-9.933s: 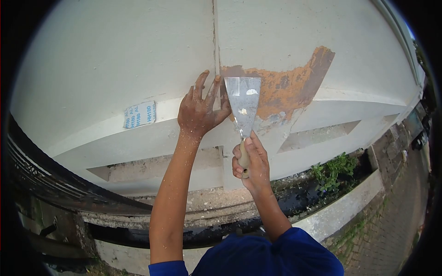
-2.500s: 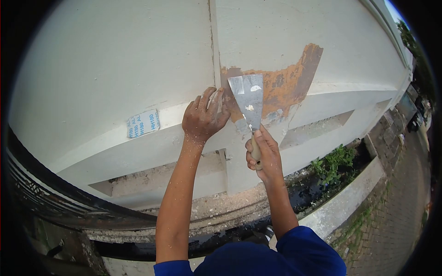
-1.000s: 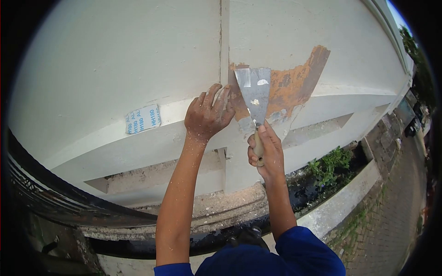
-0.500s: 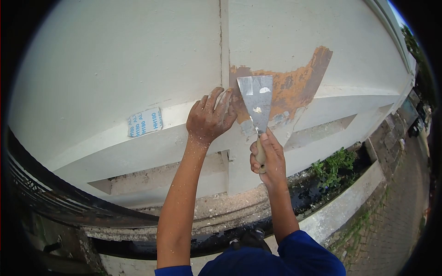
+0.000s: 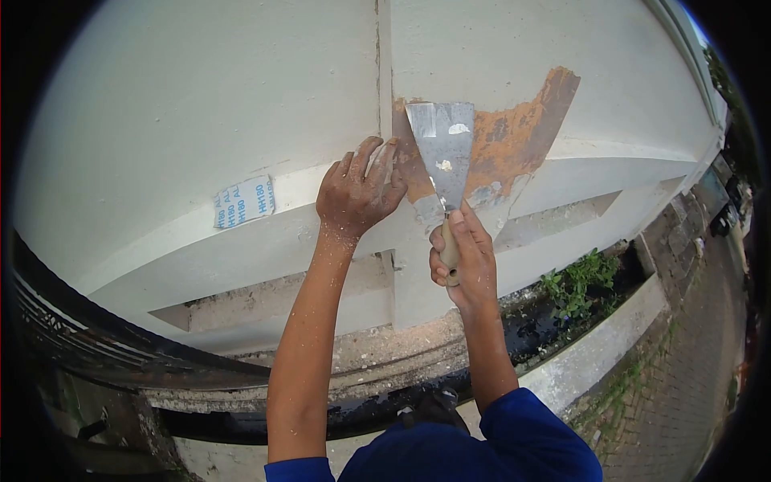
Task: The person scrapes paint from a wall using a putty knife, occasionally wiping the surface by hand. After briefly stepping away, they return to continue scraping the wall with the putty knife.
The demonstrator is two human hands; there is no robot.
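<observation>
My right hand (image 5: 467, 255) is wrapped round the handle of a paint scraper (image 5: 442, 149), whose wide metal blade points up the wall. White flecks cling to the blade. Behind it is a bared orange-brown patch (image 5: 514, 128) in the pale wall paint, and the blade's top edge lies at that patch's upper border. Left of the blade, my left hand (image 5: 359, 189) rests against the wall beside the vertical seam, its dusty fingers stretched upward and a little apart, holding nothing. Pale specks dot my left forearm.
A piece of sandpaper (image 5: 245, 202) with blue HH180 print lies on the wall's sloping ledge at left. Below the wall runs a dark drain (image 5: 369, 418) with a green plant (image 5: 580, 285). A dark metal gate (image 5: 96, 329) stands at left, a paved path (image 5: 691, 377) at right.
The scraper and my right hand have moved up the wall, bringing the blade's edge to the top of the bared patch. My left hand stays against the wall by the seam.
</observation>
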